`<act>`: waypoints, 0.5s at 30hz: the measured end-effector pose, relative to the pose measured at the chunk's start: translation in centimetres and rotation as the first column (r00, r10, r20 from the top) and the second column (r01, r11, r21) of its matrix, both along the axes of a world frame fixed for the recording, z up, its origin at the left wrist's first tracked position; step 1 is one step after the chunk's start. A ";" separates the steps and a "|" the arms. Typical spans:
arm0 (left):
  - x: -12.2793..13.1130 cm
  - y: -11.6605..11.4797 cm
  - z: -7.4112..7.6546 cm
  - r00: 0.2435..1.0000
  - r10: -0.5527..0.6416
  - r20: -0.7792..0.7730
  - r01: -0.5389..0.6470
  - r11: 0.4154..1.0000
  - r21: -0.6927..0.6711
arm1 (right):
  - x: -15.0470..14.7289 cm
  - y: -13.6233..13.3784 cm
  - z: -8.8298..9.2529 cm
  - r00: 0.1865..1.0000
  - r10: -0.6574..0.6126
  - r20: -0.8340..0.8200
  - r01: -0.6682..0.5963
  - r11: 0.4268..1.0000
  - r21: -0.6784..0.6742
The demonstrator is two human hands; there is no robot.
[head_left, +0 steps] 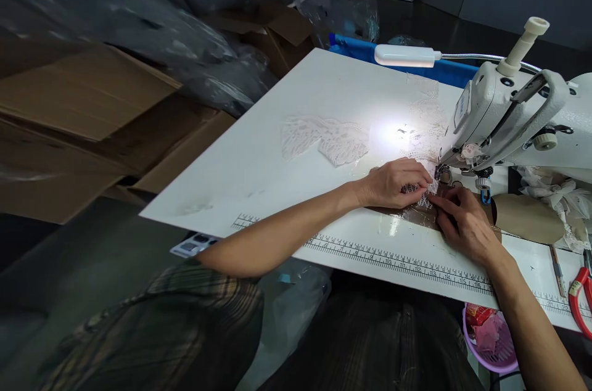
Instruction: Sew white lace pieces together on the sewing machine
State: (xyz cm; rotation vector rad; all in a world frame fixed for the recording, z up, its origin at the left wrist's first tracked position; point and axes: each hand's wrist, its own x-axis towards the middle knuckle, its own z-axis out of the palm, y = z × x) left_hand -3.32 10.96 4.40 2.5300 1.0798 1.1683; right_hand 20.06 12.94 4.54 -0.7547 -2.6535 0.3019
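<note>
A white sewing machine (513,113) stands at the right of a white table (277,156). My left hand (393,182) lies curled on a piece of white lace (423,197) just in front of the needle, its fingers pressing the lace down. My right hand (462,221) meets it from the near side, fingers pinched on the same lace beside the presser foot (441,174). More white lace (328,139) trails flat across the table to the left, lit by the machine's lamp (404,55).
A printed ruler (398,261) runs along the table's front edge. Red-handled scissors (580,295) lie at the far right, a purple basket (493,341) hangs below. Cardboard boxes (92,107) and plastic-wrapped bundles (176,21) fill the left; a brown cardboard piece (527,218) lies under the machine.
</note>
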 end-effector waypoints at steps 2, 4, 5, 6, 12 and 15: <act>0.0 0.0 -0.2 0.997 -0.035 -0.073 0.036 0.999 0.004 | 0.1 -0.1 -0.1 1.000 0.008 -0.020 -0.008 1.000 -0.009; 0.1 0.0 -0.4 0.988 -0.055 -0.145 0.057 0.998 0.011 | 0.2 -0.1 0.0 0.999 0.011 -0.052 -0.012 1.000 -0.027; 0.0 0.0 -0.4 0.982 -0.055 -0.183 0.057 0.998 0.005 | 0.3 0.0 0.2 0.998 0.008 -0.068 -0.011 0.999 -0.051; 0.0 0.0 -0.4 0.974 -0.051 -0.220 0.050 0.999 -0.008 | 0.3 0.2 0.6 0.997 0.006 -0.081 -0.013 0.996 -0.089; 0.0 0.1 -0.1 0.933 -0.059 -0.356 0.053 0.998 -0.026 | 0.1 2.8 2.5 0.990 -0.139 0.014 0.135 0.928 -0.347; 0.0 0.0 0.1 0.922 -0.052 -0.384 0.053 0.999 -0.009 | -0.6 3.2 1.4 0.957 -0.281 -0.068 0.254 0.929 -0.269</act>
